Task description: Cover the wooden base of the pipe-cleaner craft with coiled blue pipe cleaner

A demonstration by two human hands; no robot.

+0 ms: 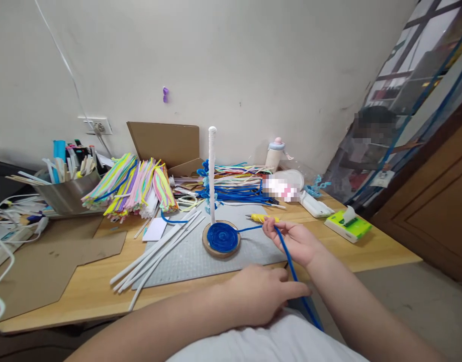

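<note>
A round wood slice lies on the grey cutting mat, its top covered by a blue chenille stem coil. A white fuzzy-covered post stands upright at its back edge. From the coil, a blue chenille stem runs right to my right hand, whose thumb and fingertips pinch it. The stem's tail hangs down toward my lap. My left hand rests low by my shirt, thumb and index finger apart, the index crossing over the tail. Its other fingers are partly hidden. A yellow-handled pointed tool lies behind my right fingertips.
Several white stems lie across the mat's left side. Behind are bundles of coloured stems, blue stems, a cardboard piece and a bottle. Right stands a tissue pack; left, a metal pen holder.
</note>
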